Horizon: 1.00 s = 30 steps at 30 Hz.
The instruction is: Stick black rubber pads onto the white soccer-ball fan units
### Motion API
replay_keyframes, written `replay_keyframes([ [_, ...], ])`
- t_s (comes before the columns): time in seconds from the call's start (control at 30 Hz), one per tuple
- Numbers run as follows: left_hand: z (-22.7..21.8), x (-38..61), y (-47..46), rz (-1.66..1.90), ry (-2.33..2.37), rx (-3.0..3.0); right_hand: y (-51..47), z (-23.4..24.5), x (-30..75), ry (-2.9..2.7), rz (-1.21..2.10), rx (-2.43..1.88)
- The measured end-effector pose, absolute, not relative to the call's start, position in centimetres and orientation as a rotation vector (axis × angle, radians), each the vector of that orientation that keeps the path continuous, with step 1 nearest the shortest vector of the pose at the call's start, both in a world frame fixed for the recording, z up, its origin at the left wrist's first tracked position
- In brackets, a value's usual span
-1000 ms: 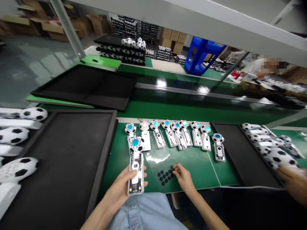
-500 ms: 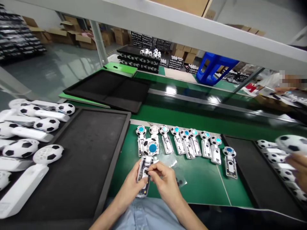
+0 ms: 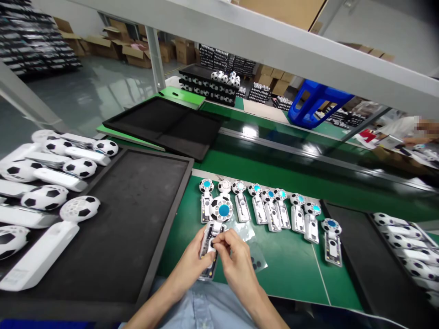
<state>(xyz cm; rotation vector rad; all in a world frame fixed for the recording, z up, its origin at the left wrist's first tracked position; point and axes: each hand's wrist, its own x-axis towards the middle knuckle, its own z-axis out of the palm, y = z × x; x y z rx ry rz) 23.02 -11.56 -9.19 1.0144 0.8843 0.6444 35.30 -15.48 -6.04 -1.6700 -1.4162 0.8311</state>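
Note:
My left hand (image 3: pixel 194 260) wraps around the handle of a handheld soccer-ball device (image 3: pixel 208 267), its head with a blue disc tilted away from me. The handle's face shows a circuit board and a white inner part. Thumb and forefinger of my right hand (image 3: pixel 236 258) are pinched together at that white part, by a small black round spot (image 3: pixel 213 244); whether they grip it is hidden by the fingertips. Just right of this hand lies a clear plastic sheet (image 3: pixel 262 253) with several black round dots. Similar devices (image 3: pixel 259 208) stretch in a row behind my hands.
To the left, a black tray (image 3: pixel 133 228) holds several white soccer-ball devices (image 3: pixel 51 256). Another black tray (image 3: pixel 380 265) with such devices borders the work surface at right. Beyond the green surface (image 3: pixel 291 274) are an overlapping black tray (image 3: pixel 164 123) and a blue plastic stool (image 3: pixel 317 103).
The camera view has shifted slightly, moving the scene a little rightward. Another person's hand with a soccer-ball device at the far right has left view. My hands keep nearly the same hold.

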Motion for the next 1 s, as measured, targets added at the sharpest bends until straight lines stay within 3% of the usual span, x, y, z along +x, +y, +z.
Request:
replay_keyframes([
  [0.67,-8.6,23.3,-12.1,0.722,1.003,0.865,-17.6,-8.1,34.6,-1.544,0.563,-1.571],
  [0.83,-8.2,23.4,-11.9,0.722,1.049,0.698,-18.4,-8.1,34.1,-1.416,0.777,-1.521],
  [1.0,-8.7,24.9,-11.5,0.642,1.217,0.618,-18.4,-9.2,33.2,-0.770,1.184,-1.542],
])
